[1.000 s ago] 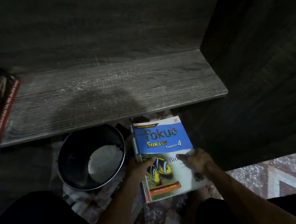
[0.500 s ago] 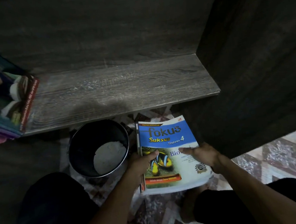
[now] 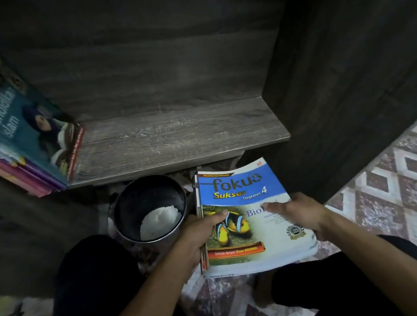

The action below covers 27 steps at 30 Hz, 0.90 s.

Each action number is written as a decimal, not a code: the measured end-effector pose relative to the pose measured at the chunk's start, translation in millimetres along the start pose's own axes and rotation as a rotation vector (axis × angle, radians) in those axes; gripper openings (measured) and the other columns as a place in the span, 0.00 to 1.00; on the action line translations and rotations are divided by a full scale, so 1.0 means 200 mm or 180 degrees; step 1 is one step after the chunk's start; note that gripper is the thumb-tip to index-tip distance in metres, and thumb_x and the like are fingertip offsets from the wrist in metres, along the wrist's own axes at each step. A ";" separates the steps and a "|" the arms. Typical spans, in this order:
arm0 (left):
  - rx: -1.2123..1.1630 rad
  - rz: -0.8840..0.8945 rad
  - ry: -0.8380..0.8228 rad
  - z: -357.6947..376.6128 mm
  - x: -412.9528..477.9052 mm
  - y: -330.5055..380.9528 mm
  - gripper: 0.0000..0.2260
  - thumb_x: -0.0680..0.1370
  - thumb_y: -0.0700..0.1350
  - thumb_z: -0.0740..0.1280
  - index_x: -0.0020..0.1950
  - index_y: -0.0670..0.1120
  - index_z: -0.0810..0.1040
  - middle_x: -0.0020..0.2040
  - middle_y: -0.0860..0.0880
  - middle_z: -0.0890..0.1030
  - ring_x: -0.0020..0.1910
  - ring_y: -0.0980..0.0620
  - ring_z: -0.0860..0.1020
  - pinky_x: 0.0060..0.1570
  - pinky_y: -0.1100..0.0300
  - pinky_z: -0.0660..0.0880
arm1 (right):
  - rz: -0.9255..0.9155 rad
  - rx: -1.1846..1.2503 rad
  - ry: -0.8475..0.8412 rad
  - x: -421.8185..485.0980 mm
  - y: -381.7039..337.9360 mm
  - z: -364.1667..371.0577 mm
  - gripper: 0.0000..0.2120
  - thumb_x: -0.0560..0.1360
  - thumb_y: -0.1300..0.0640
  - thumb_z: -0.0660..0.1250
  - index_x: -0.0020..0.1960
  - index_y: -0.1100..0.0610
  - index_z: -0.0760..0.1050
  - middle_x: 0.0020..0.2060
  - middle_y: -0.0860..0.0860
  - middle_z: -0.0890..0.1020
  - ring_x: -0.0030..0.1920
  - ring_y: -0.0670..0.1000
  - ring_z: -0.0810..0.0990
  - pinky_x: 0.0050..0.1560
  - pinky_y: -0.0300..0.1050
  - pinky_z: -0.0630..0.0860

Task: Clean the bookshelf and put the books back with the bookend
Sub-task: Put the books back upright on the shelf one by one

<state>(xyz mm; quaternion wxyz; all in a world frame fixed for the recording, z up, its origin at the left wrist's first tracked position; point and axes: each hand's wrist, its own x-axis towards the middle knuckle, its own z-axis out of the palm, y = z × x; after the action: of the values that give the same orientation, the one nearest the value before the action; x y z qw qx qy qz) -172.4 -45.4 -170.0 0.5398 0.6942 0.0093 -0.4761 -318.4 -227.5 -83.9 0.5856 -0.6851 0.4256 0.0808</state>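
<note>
Left hand: the left hand [image 3: 195,236] clamped the spine side of the stack. The thumb lay flat across the clownfish picture and the fingers curled underneath, which kept the bound edges from fanning apart.
Right hand: the right hand [image 3: 306,214] gripped the open-page side the same way, thumb on the cover and fingers tucked below. It was a two-sided hold, and I'd say the load looked too wide and floppy for one hand.
Stack of books: the stack of books [image 3: 244,187] had the blue "fokus" biology title on top and thinner ones beneath. It was held face up, low over the patterned floor [image 3: 398,189], in front of and below the shelf. The far right corner of its soft cover curled upward.
Shelf board: the shelf board [image 3: 179,137] lay bare across its middle and right, with pale streaks on the grain. My read was that it had been wiped and was ready for this load.
Leaning books: the leaning books [image 3: 19,131] tilted at the left end, with nothing visible propping them.
Bookend: nowhere in view.
Pot: the metal pot [image 3: 130,207] sat on the floor just left of the stack with a white cloth [image 3: 160,220] in its bottom. Parked that close, it was likely the cleaning kit.
Side panel: the dark side panel [image 3: 347,66] rose right beside the stack, a natural stop for upright books.
Stage: by my judgement, the cleaning was done and restocking was under way.
</note>
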 end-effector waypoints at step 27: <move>0.0504 0.0777 0.0516 -0.22 0.22 0.78 0.26 0.61 0.59 0.80 0.52 0.45 0.83 0.48 0.47 0.86 0.47 0.45 0.84 0.55 0.48 0.79 | -0.0600 0.0617 0.0198 0.47 -0.53 0.01 0.12 0.74 0.54 0.74 0.55 0.59 0.81 0.47 0.55 0.87 0.46 0.56 0.87 0.53 0.59 0.82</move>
<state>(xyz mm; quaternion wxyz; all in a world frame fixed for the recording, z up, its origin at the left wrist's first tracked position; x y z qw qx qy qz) -37.7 -99.4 -84.9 0.5347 0.7666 -0.0691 -0.3486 -186.5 -276.7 -64.8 0.6405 -0.6645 0.3831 -0.0373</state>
